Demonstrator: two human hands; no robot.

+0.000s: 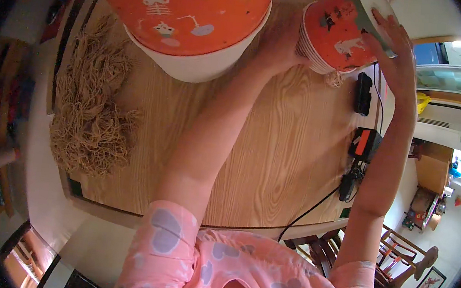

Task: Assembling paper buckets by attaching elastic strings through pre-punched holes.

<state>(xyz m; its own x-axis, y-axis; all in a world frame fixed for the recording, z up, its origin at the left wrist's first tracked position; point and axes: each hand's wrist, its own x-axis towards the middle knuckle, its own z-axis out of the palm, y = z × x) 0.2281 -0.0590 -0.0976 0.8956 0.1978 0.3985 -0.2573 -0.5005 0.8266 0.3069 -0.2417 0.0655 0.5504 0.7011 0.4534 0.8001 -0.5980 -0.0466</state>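
A stack of orange paper buckets point(338, 35) with a printed pattern and several nested white rims is tilted between my two hands at the upper right. My left hand point(285, 46) grips its rim side; its fingers are blurred and partly hidden behind the stack. Over the right side of the stack, my right hand point(393, 43) holds on with fingers bent round the grey-green edge. A small bunch of beige string point(334, 79) shows below the stack. Left of it stands a larger-looking orange bucket point(193, 15) with skeleton prints and a white rim, untouched by either hand.
Tangled beige netting or string point(93, 103) lies in a heap along the left of the wooden table point(274, 148). Near the right edge are a black case point(363, 94), a black-and-orange box point(366, 145) and a black cable point(313, 208). A wooden chair point(397, 254) stands beyond.
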